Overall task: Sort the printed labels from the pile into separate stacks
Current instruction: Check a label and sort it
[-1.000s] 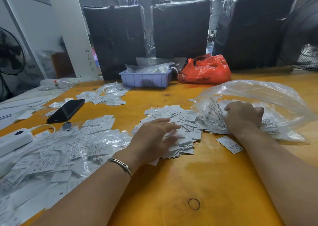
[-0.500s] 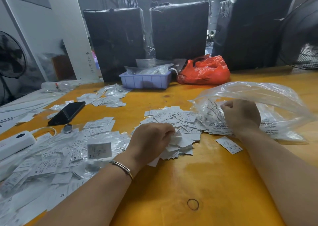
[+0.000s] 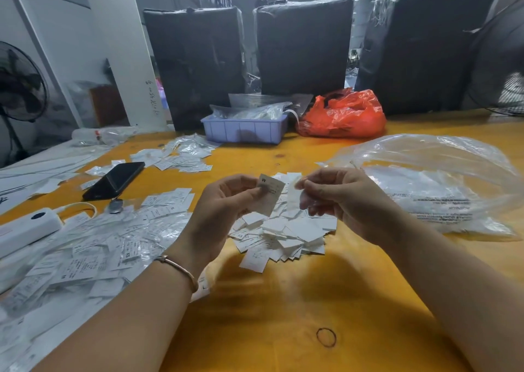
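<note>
A pile of small white printed labels (image 3: 286, 235) lies on the yellow table (image 3: 283, 329) in the middle. Above it, my left hand (image 3: 224, 204) pinches a label marked M (image 3: 269, 194) between thumb and fingers. My right hand (image 3: 337, 198) is raised beside it and pinches a second, blurred white label (image 3: 293, 197). A broad spread of labels, some in clear sleeves (image 3: 93, 247), covers the table's left side. Another small heap of labels (image 3: 181, 156) lies farther back on the left.
A large clear plastic bag (image 3: 442, 184) with labels inside lies at the right. A black phone (image 3: 114, 180) and a white power bank (image 3: 25, 227) sit at the left. A purple tray (image 3: 243, 129) and an orange bag (image 3: 343, 115) stand at the back. A rubber band (image 3: 326, 337) lies near me.
Both hands have risen from the table: the left left the pile with a label, the right came out of the clear bag's mouth with another. They now meet above the pile.
</note>
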### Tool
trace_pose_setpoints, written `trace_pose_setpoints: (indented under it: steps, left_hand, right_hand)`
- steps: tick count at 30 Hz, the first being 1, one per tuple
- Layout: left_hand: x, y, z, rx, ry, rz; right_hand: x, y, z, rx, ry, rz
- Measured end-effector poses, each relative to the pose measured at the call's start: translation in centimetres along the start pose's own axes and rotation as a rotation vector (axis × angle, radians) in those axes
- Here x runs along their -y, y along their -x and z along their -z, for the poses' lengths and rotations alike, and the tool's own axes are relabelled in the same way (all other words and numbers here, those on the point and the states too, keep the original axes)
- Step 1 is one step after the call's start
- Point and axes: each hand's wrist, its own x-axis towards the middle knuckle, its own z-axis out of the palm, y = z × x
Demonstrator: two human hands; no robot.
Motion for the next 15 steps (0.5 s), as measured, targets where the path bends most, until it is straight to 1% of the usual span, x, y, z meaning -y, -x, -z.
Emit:
trace_pose_setpoints:
  steps: [2,4,6,7,10,12,15]
  left_hand:
    - [-0.19,-0.05,0.36,0.063,0.003,0.039]
    - [-0.40,0.07,0.33,0.164,0.005,0.077]
    - [-0.42,0.29,0.05,0.263,0.001,0.096]
    - [-0.38,0.40,-0.13,0.287,-0.007,0.095]
    - [-0.27,0.61,-0.46,0.260,-0.103,0.073]
    - [-0.20,0.62,-0.50,0.232,-0.121,0.065]
    - [-0.11,0.56,-0.59,0.172,-0.114,0.060]
  right_hand:
    - [-0.01,0.15,-0.07,0.053,0.018,0.006]
    - [-0.02,0.20,-0.30,0.103,0.022,0.021]
    - [0.02,0.25,-0.59,0.146,0.030,0.019]
    - [0.06,0.27,-0.72,0.152,0.047,0.009]
    - [-0.03,0.41,-0.85,0.104,0.134,0.003]
    - [-0.06,0.46,-0.91,0.039,0.182,0.055]
    - [0.26,0.48,-0.95,-0.046,0.190,0.176]
